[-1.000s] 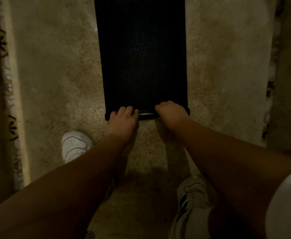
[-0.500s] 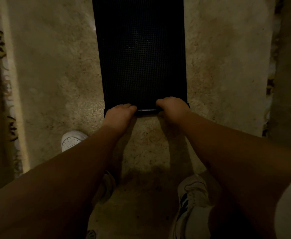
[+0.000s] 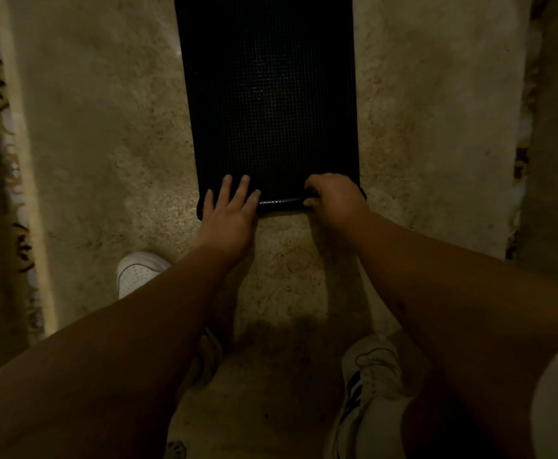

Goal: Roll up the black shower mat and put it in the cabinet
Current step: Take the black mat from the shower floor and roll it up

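On the floor, the black shower mat (image 3: pixel 271 104) lies mostly flat, only its near edge curled.
Left hand (image 3: pixel 229 213) presses splayed while right hand (image 3: pixel 333 202) grips the roll; uneven pressure may skew or loosen it.

A single head-worn camera looks steeply down past both forearms at the floor (image 3: pixel 88 160), close enough that the black mat (image 3: pixel 271 94) runs off the frame's top edge.
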